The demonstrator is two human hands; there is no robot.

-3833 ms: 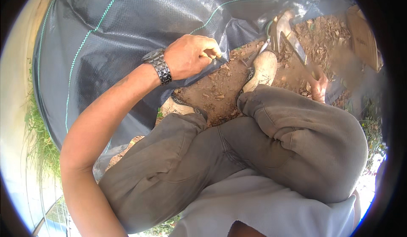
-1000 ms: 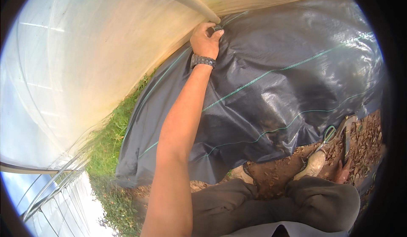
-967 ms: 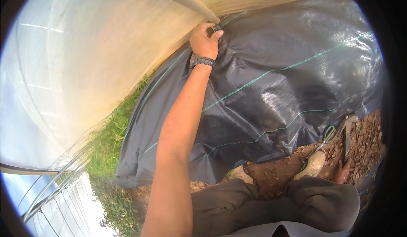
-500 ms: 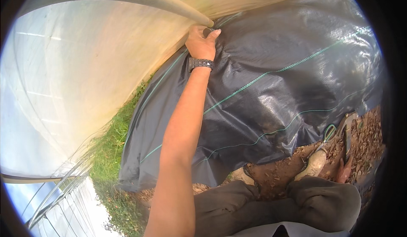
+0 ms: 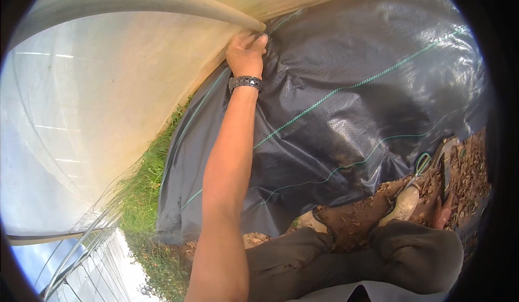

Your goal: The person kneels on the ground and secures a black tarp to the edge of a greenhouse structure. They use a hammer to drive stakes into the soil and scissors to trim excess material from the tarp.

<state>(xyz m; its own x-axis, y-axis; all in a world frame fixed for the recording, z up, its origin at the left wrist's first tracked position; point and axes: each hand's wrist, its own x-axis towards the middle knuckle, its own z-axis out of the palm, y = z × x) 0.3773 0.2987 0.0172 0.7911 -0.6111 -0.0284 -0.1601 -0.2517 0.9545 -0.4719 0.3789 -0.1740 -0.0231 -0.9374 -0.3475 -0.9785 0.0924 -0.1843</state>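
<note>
My left hand (image 5: 247, 53), with a dark band on its wrist, reaches forward to the foot of a pale curved pipe (image 5: 178, 0). Its fingers are curled and the thumb is drawn in, closed at the edge of a black woven ground cover (image 5: 335, 102) with green stitched lines. What lies between the fingertips is mostly hidden by the hand. Creased and shiny, the ground cover spreads from the pipe's foot toward my legs. My right hand is out of sight.
Translucent plastic sheeting (image 5: 124, 91) rises at the left and back. Scissors with green handles (image 5: 423, 163) and a long tool with a reddish handle (image 5: 442, 213) lie beside my shoe (image 5: 403, 205). Grass (image 5: 143, 186) grows along the left edge, above wires (image 5: 94, 264).
My view has shifted slightly, so the hand and pipe appear a little farther left. The left hand stays at the pipe's foot, its thumb drawn closer to the fingers.
</note>
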